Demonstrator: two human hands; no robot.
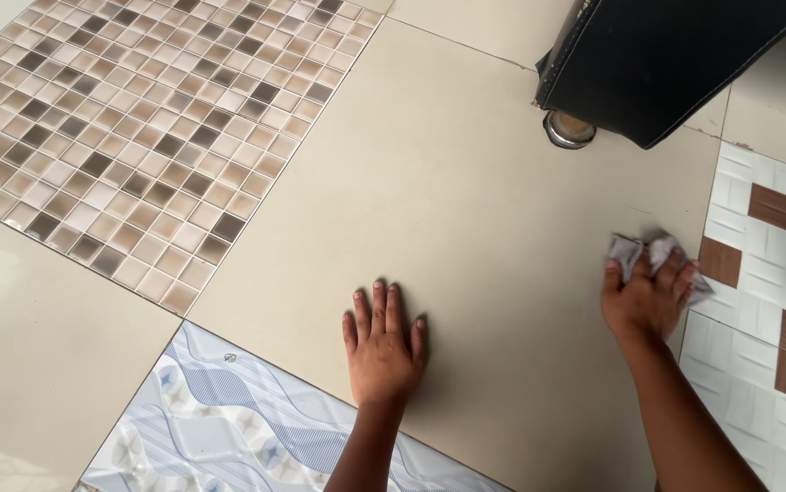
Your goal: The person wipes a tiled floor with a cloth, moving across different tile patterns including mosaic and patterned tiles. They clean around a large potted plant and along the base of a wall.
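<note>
The left hand [382, 342] lies flat, palm down and fingers spread, on the large plain beige floor tile [466, 182], close to that tile's near edge where it meets the pale blue tile with a wavy pattern [220, 428]. The right hand [645, 296] is pressed down on a small crumpled grey-white cloth [634, 248], its fingers curled over the cloth, which sits at the beige tile's right edge, just beside the white tile with brown rectangles [766, 273]. Between the two hands the beige surface is bare, and it stays open toward the far edge. At the far right corner a black furniture piece [666, 55] stands on a round metal foot [569, 129]. A brown and cream mosaic tile [138, 137] borders the beige tile's left edge.
</note>
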